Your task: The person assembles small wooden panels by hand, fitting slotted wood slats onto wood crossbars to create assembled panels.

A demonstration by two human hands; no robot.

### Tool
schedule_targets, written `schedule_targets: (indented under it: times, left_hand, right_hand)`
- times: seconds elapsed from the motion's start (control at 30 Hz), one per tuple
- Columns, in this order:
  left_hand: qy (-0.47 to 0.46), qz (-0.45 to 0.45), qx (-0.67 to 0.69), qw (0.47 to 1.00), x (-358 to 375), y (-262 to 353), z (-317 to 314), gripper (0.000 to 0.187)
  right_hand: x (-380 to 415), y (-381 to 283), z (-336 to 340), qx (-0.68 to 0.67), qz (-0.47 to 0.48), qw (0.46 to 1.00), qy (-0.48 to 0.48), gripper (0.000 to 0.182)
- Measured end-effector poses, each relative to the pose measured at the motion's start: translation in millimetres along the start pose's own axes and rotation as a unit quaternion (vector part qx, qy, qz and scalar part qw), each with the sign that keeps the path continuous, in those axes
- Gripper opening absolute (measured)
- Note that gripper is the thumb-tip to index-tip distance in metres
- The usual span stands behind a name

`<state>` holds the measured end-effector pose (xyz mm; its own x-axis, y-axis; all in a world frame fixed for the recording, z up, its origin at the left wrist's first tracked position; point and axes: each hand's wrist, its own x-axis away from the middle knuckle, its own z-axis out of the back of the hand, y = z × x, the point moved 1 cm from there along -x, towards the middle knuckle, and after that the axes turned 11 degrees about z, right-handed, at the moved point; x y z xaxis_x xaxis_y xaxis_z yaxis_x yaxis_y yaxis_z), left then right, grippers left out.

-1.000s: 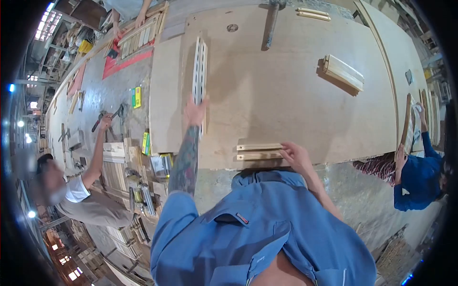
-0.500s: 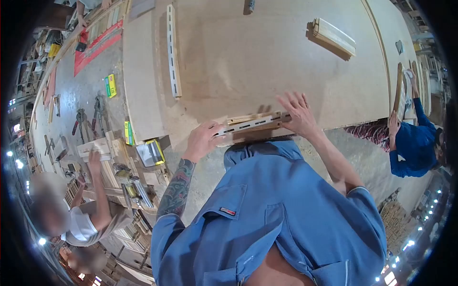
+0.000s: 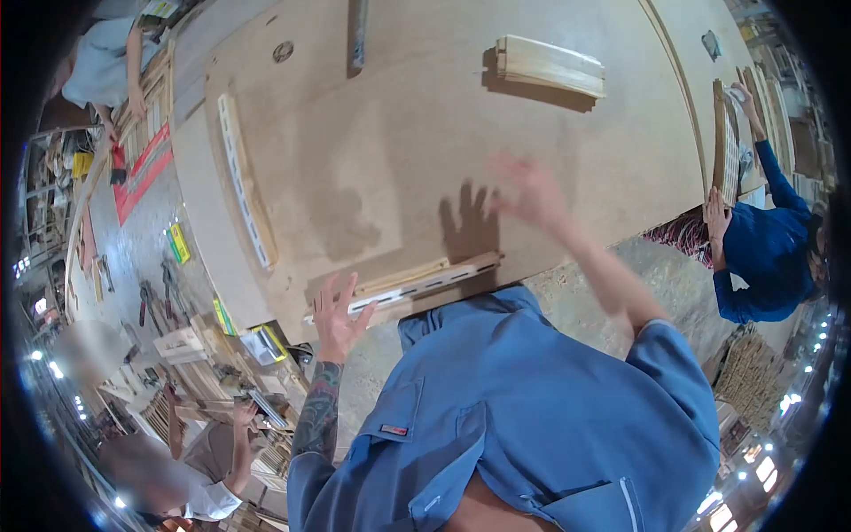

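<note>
Having left the slotted strip point(image 3: 427, 288), the right hand point(image 3: 532, 197) hovers, grip apart; left hand point(image 3: 339, 321) also spread.

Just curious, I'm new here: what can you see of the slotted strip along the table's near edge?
The strip is long and straight. Its pale face, perhaps metal, carries a row of dark slots. It lies along the table's near edge, a wooden piece just behind it. The left hand overlaps it near its left end; contact is unclear.
</note>
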<state>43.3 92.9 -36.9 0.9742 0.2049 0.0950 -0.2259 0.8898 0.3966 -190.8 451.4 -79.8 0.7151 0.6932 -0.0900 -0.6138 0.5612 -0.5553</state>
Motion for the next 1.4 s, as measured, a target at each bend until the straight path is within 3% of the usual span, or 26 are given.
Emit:
schedule_targets:
  times: [0.07, 0.1, 0.2, 0.27, 0.3, 0.37, 0.4, 0.47, 0.53, 0.6, 0.63, 0.67, 0.73, 0.77, 0.8, 0.9, 0.93, 0.97, 1.0, 1.07, 1.13, 1.17, 1.23, 1.3, 1.4]
  left_hand:
    - [-0.001, 0.013, -0.015, 1.000, -21.2, 30.8, -10.4, 0.052]
    - [0.014, 0.006, 0.039, 0.999, -39.2, 45.8, -22.3, 0.052]
    - [0.000, 0.001, 0.106, 0.994, -96.1, 107.9, -52.3, 0.046]
    - [0.019, 0.009, 0.131, 0.991, -127.2, 154.7, -75.9, 0.043]
    - [0.006, 0.043, 0.168, 0.985, -138.8, 171.5, -93.3, 0.045]
    - [-0.054, 0.134, 0.240, 0.960, -156.1, 195.8, -128.6, 0.055]
    - [-0.094, 0.189, 0.275, 0.938, -161.7, 204.8, -144.1, 0.064]
    - [-0.062, 0.212, 0.288, 0.932, -160.5, 218.1, -163.8, 0.067]
    - [-0.026, 0.232, 0.299, 0.925, -164.5, 206.8, -160.4, 0.070]
    - [-0.023, 0.309, 0.317, 0.896, -164.2, 183.2, -147.8, 0.083]
    - [0.014, 0.330, 0.331, 0.884, -165.0, 166.5, -145.2, 0.074]
    - [0.020, 0.330, 0.331, 0.884, -164.3, 148.4, -144.3, 0.074]
    - [0.064, 0.360, 0.330, 0.871, -162.7, 108.1, -140.4, 0.061]
    - [0.151, 0.319, 0.323, 0.878, -157.9, 88.6, -135.3, 0.047]
    - [0.163, 0.318, 0.325, 0.876, -156.4, 74.4, -123.2, 0.047]
    - [0.056, 0.389, 0.447, 0.803, -149.2, 37.1, -91.1, 0.043]
    - [0.062, 0.386, 0.451, 0.802, -146.4, 17.8, -90.7, 0.043]
    - [0.068, 0.368, 0.452, 0.810, -144.8, -4.3, -88.7, 0.043]
    - [0.073, 0.350, 0.453, 0.816, -141.9, -24.9, -85.5, 0.043]
    - [0.047, 0.387, 0.439, 0.809, -128.6, -48.6, -55.7, 0.051]
    - [0.082, 0.362, 0.207, 0.905, -121.7, -74.9, -49.1, 0.062]
    - [0.118, 0.341, 0.169, 0.917, -118.2, -83.9, -53.7, 0.068]
    - [0.101, 0.343, 0.178, 0.917, -120.8, -78.4, -44.1, 0.068]
    - [0.084, 0.344, 0.187, 0.916, -126.6, -64.8, -47.5, 0.068]
    - [0.070, 0.361, 0.191, 0.910, -138.0, -29.4, -70.5, 0.067]
  right_hand:
    - [-55.6, 89.4, 50.0, 0.135, 0.008, 0.990, 0.032, 0.091]
    - [-81.4, 109.7, 80.3, 0.114, -0.111, 0.987, -0.005, 0.098]
    - [-128.6, 215.4, 122.1, 0.199, -0.055, 0.978, 0.043, 0.100]
    - [-139.8, 265.9, 129.0, -0.033, -0.198, 0.978, -0.061, 0.096]
    - [-136.7, 265.0, 128.7, -0.034, -0.203, 0.977, -0.064, 0.096]
    - [-129.8, 246.3, 127.9, 0.080, -0.196, 0.971, -0.110, 0.078]
    - [-125.7, 232.3, 123.9, 0.082, -0.192, 0.971, -0.114, 0.078]
    - [-114.1, 187.6, 108.3, -0.034, -0.239, 0.966, -0.088, 0.067]
    - [-93.4, 145.7, 59.5, -0.150, -0.245, 0.957, 0.031, 0.060]
    - [-89.9, 83.6, 16.1, -0.103, -0.301, 0.948, 0.019, 0.059]
    - [-91.4, 42.7, -4.2, -0.152, -0.325, 0.933, 0.035, 0.060]
    - [-94.9, 5.1, -24.9, -0.073, -0.318, 0.945, 0.022, 0.056]
    - [-92.5, -39.6, -93.5, -0.045, -0.234, 0.968, 0.079, 0.051]
    - [-98.4, -63.2, -110.7, -0.076, -0.235, 0.961, 0.121, 0.049]
    - [-105.2, -80.9, -122.0, -0.107, -0.233, 0.953, 0.161, 0.047]
    - [-124.1, -101.9, -124.4, -0.128, -0.267, 0.951, 0.085, 0.052]
    - [-128.3, -109.6, -121.7, -0.149, -0.286, 0.945, 0.050, 0.058]
    - [-130.0, -121.3, -129.3, -0.097, -0.288, 0.942, 0.144, 0.066]
    - [-133.3, -128.8, -128.7, -0.093, -0.282, 0.944, 0.146, 0.066]
    - [-136.2, -139.2, -125.2, -0.034, -0.247, 0.965, 0.081, 0.061]
    - [-138.6, -122.8, -115.7, -0.076, -0.269, 0.957, 0.077, 0.057]
    - [-136.2, -109.6, -110.1, -0.123, -0.296, 0.944, 0.073, 0.053]
    - [-118.8, -79.6, -107.4, -0.116, -0.307, 0.934, 0.139, 0.050]
    - [-107.0, -60.1, -118.6, -0.077, -0.341, 0.927, 0.134, 0.050]
    - [-111.5, -86.5, -126.1, -0.066, -0.375, 0.913, 0.146, 0.047]
